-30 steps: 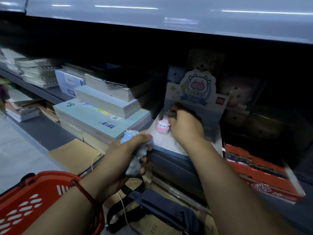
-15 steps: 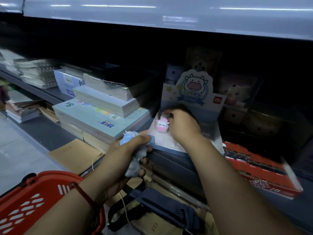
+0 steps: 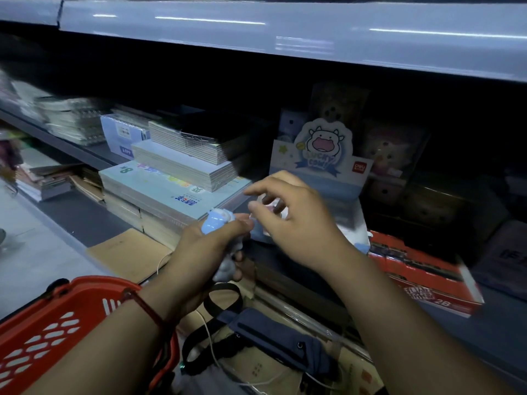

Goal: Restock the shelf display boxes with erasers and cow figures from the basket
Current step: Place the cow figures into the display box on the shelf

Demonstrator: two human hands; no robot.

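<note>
Fingers (image 3: 242, 223) of my left hand (image 3: 199, 252) are curled round two figures: a blue cow figure (image 3: 216, 223) at the top of the fist and a grey cow figure (image 3: 226, 270) below it. My right hand (image 3: 296, 223) hangs just in front of the display box (image 3: 328, 192), fingers loosely spread, gripping nothing. The box header reads "LUCKY COW!", beside a red logo (image 3: 360, 166) reading "deli". Right of it, a red carton (image 3: 422, 280) is marked "2B". The red basket (image 3: 42, 323) sits lower left.
</note>
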